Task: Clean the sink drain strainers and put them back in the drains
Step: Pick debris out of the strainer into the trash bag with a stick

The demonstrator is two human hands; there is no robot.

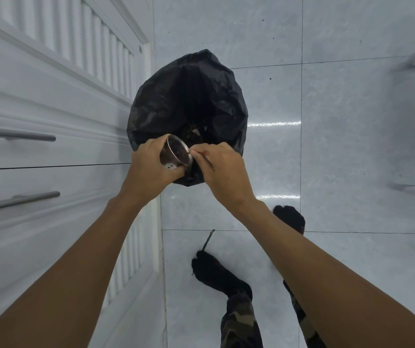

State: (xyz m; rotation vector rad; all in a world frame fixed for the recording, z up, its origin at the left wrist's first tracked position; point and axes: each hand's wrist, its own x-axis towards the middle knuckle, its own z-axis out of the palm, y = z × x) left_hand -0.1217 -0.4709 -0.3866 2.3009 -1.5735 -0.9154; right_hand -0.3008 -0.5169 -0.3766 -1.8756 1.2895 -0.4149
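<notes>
1. The left hand (151, 167) gripped a metal drain strainer (176, 155) around its perforated cup, tilted on its side over a black-lined trash bin (189, 96)
2. The right hand (222, 169) pinched at the strainer's rim, fingertips (196, 153) touching the metal edge
3. The bin stood on a pale tiled floor (352, 121), just beside white cabinet doors (38, 96)
4. Dark scraps lay inside the bag

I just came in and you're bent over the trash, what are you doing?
A person stands over a bin lined with a black trash bag. The left hand holds a metal sink strainer tipped over the bag's opening. The right hand pinches at the strainer's rim, with something thin and reddish in its fingers. Some scraps lie in the bag.
</notes>
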